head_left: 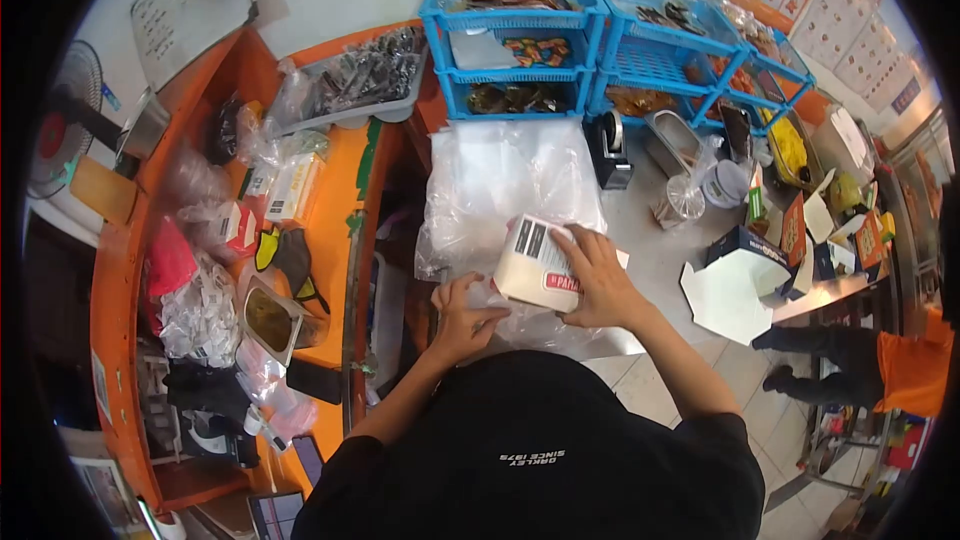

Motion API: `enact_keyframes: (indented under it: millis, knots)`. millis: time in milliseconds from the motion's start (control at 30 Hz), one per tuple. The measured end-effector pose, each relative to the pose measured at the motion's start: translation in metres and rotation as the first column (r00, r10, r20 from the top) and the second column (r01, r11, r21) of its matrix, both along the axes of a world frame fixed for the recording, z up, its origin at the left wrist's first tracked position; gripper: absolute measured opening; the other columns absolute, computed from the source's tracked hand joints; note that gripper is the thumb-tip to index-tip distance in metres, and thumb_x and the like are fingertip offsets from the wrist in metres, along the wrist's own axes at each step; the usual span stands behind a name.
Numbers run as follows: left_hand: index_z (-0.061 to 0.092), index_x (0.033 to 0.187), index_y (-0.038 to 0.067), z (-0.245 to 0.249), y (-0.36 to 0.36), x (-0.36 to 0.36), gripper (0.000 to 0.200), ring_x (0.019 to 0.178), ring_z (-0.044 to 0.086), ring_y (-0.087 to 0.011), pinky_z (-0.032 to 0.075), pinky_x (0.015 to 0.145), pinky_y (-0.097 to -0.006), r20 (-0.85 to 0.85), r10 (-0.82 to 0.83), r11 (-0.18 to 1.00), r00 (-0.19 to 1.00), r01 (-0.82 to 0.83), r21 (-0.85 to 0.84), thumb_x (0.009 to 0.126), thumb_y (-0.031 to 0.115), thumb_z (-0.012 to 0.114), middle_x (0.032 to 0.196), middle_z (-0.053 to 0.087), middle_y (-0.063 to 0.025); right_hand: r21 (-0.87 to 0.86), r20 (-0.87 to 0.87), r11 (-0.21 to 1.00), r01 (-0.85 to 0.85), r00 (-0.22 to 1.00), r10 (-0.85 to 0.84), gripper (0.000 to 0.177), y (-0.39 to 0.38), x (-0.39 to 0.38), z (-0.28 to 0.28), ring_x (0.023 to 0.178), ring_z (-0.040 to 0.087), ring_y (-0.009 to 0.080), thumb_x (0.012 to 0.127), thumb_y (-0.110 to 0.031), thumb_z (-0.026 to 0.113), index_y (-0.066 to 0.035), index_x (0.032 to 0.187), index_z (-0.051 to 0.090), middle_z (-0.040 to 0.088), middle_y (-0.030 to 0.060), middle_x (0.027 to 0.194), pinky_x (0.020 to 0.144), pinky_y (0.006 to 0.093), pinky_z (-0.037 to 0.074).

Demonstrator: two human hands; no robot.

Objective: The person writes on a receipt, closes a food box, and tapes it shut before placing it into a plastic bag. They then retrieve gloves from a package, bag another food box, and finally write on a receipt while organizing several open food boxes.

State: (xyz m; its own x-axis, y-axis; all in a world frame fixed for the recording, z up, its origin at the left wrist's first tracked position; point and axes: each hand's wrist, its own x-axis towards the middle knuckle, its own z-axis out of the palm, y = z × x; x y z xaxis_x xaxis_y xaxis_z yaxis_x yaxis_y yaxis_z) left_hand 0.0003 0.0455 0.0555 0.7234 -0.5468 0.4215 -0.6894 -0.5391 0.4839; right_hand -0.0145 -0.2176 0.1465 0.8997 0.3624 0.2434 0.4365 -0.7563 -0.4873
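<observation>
My right hand [607,282] grips a white food box [541,262] with dark printed panels and a red label, tilted over the counter. Just to its left, my left hand [463,322] curls its fingers at the edge of a clear plastic bag [520,325], which lies partly under and around the box. How far the box is inside the bag I cannot make out. Beyond both hands, a stack of clear plastic bags [510,165] is spread flat on the grey counter [650,210].
Blue tiered baskets [515,70] with packets stand at the back. A black tape dispenser [610,155] sits beside the bags. Rightward are an open box [735,285] and a plastic tub [724,183]. An orange shelf [335,240] holds a metal container [270,320]. Another person [860,365] stands at right.
</observation>
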Motion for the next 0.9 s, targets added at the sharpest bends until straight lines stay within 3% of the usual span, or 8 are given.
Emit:
enact_keyframes:
  millis: [67, 233, 333, 433, 533, 633, 800, 900]
  knots:
    - [0.076, 0.080, 0.024, -0.011, 0.006, -0.004, 0.015, 0.114, 0.039, -0.0278, 0.022, 0.091, -0.0405, -0.024, 0.091, 0.993, 0.996, -0.092, -0.074, 0.067, 0.019, 0.073, 0.120, 0.049, -0.0105, -0.030, -0.024, 0.999, -0.031, 0.999, 0.031, 0.111, 0.004, -0.002, -0.006, 0.119, 0.035, 0.0402, 0.045, -0.022, 0.080, -0.005, 0.141, 0.028, 0.034, 0.0232, 0.132, 0.102, 0.0463, 0.030]
    - [0.067, 0.075, 0.015, -0.012, 0.000, -0.012, 0.013, 0.110, 0.043, -0.0247, 0.022, 0.092, -0.0428, -0.107, 0.250, 0.960, 0.962, -0.260, -0.102, 0.067, 0.022, 0.073, 0.115, 0.050, -0.0108, -0.033, -0.010, 0.998, -0.048, 0.999, 0.047, 0.109, 0.009, -0.001, -0.020, 0.118, 0.036, 0.0412, 0.045, -0.021, 0.079, -0.005, 0.140, 0.030, 0.034, 0.0239, 0.132, 0.102, 0.0477, 0.030]
    - [0.059, 0.092, 0.008, -0.011, -0.009, -0.003, 0.032, 0.101, 0.049, -0.0239, 0.023, 0.092, -0.0457, -0.153, 0.192, 0.981, 0.969, -0.191, 0.026, 0.069, 0.024, 0.073, 0.106, 0.055, -0.0108, 0.005, 0.009, 0.999, 0.049, 0.999, -0.049, 0.109, 0.008, 0.000, -0.020, 0.122, 0.034, 0.0424, 0.045, -0.020, 0.081, -0.004, 0.140, 0.029, 0.034, 0.0254, 0.133, 0.103, 0.0491, 0.028]
    - [0.030, 0.129, -0.006, -0.018, -0.019, 0.001, 0.075, 0.087, 0.055, -0.0295, 0.024, 0.091, -0.0503, -0.044, -0.022, 0.976, 0.999, 0.012, -0.219, 0.074, 0.026, 0.068, 0.088, 0.058, -0.0119, -0.017, 0.063, 0.996, 0.082, 0.995, -0.081, 0.109, 0.003, 0.003, -0.013, 0.120, 0.035, 0.0421, 0.045, -0.019, 0.080, -0.003, 0.140, 0.028, 0.034, 0.0248, 0.133, 0.101, 0.0483, 0.030]
    - [0.015, 0.139, -0.010, -0.006, -0.017, 0.001, 0.084, 0.085, 0.055, -0.0293, 0.026, 0.091, -0.0497, -0.272, -0.062, 0.993, 0.960, 0.032, -0.113, 0.077, 0.022, 0.062, 0.087, 0.057, -0.0138, -0.018, 0.099, 0.993, 0.113, 0.989, -0.111, 0.108, 0.001, 0.003, -0.001, 0.120, 0.035, 0.0419, 0.045, -0.018, 0.080, -0.003, 0.139, 0.028, 0.034, 0.0243, 0.134, 0.101, 0.0482, 0.030]
    - [0.003, 0.142, -0.011, -0.002, -0.009, 0.004, 0.088, 0.085, 0.055, -0.0295, 0.028, 0.089, -0.0466, -0.098, 0.122, 0.988, 0.988, -0.131, -0.083, 0.078, 0.017, 0.058, 0.085, 0.057, -0.0131, -0.005, 0.140, 0.999, 0.042, 0.989, -0.041, 0.108, -0.002, 0.002, -0.003, 0.120, 0.036, 0.0427, 0.045, -0.018, 0.080, -0.004, 0.139, 0.029, 0.034, 0.0243, 0.134, 0.101, 0.0484, 0.030]
    - [0.016, 0.142, -0.007, 0.015, 0.002, 0.007, 0.082, 0.086, 0.054, -0.0301, 0.032, 0.088, -0.0435, -0.132, 0.240, 0.971, 0.962, -0.237, 0.035, 0.076, 0.014, 0.061, 0.086, 0.056, -0.0137, -0.041, 0.081, 0.997, -0.064, 0.994, 0.068, 0.106, 0.011, -0.005, -0.028, 0.120, 0.037, 0.0427, 0.044, -0.018, 0.080, -0.006, 0.138, 0.034, 0.034, 0.0246, 0.134, 0.102, 0.0501, 0.030]
    - [0.032, 0.134, -0.004, -0.002, 0.008, 0.016, 0.068, 0.086, 0.055, -0.0301, 0.036, 0.086, -0.0408, -0.075, 0.379, 0.922, 0.922, -0.369, 0.122, 0.077, 0.014, 0.064, 0.090, 0.058, -0.0142, -0.280, -0.020, 0.926, -0.254, 0.966, 0.259, 0.109, 0.012, -0.010, -0.050, 0.124, 0.035, 0.0392, 0.046, -0.023, 0.082, -0.012, 0.142, 0.031, 0.036, 0.0228, 0.134, 0.105, 0.0490, 0.027]
